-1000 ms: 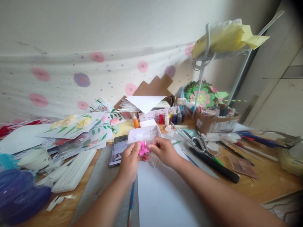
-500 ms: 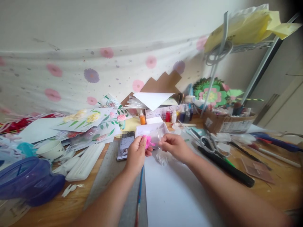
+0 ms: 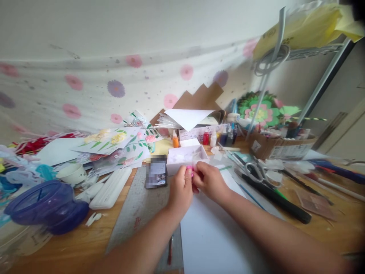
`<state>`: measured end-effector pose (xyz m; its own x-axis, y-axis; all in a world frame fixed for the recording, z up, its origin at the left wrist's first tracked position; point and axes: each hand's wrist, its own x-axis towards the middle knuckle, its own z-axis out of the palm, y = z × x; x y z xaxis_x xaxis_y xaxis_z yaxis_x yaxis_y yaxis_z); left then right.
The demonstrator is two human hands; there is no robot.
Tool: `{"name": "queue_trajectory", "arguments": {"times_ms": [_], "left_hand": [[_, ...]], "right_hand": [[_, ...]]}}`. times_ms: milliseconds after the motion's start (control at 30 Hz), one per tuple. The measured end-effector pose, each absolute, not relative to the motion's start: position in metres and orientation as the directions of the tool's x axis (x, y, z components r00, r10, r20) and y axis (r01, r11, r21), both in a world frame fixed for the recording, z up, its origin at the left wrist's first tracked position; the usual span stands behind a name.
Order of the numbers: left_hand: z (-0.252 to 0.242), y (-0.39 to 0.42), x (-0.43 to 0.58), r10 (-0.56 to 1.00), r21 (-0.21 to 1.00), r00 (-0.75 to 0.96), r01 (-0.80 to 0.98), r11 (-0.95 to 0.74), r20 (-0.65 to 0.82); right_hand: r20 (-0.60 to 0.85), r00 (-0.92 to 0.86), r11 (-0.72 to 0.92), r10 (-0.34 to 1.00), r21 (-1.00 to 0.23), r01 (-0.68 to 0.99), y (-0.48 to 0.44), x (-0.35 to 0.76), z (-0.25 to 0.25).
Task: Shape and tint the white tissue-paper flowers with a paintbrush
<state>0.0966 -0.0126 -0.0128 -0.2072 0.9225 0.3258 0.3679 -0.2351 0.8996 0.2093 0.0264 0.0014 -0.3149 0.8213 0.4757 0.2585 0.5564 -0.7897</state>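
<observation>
My left hand (image 3: 180, 190) and my right hand (image 3: 209, 180) meet over the far end of a white paper sheet (image 3: 211, 236). Both are pinched on a small pink paper flower (image 3: 189, 169), of which only a sliver shows between the fingers. A small open white box (image 3: 185, 156) sits just beyond the hands. A phone (image 3: 156, 174) lies to the left of my left hand.
A steel ruler (image 3: 134, 217) lies left of the sheet. A purple tub (image 3: 45, 205), a white case (image 3: 111, 187) and flower cards (image 3: 111, 140) fill the left. Scissors (image 3: 256, 171), a black marker (image 3: 273, 198), ink bottles (image 3: 205, 137) and a cardboard box (image 3: 282, 150) stand right.
The hands have come together and now nearly hide the pink flower, which showed plainly before. The camera has turned left, shifting the whole scene rightward in view.
</observation>
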Motion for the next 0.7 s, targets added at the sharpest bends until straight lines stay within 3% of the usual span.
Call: {"name": "queue_trajectory", "arguments": {"times_ms": [333,533,700], "left_hand": [[-0.007,0.002,0.064,0.945,0.951,-0.215,0.24,-0.192,0.245],[-0.012,0.006,0.069,0.97,0.965,-0.147,0.206,-0.16,0.193],[-0.013,0.005,0.065,0.895,0.935,-0.306,0.249,-0.253,0.324]], "right_hand": [[0.318,-0.478,0.342,0.819,-0.939,-0.038,0.042,0.232,0.009],[0.258,-0.502,0.248,0.825,-0.965,-0.089,0.046,0.236,0.012],[0.273,-0.46,0.246,0.845,-0.962,-0.118,0.046,0.237,0.012]]}}
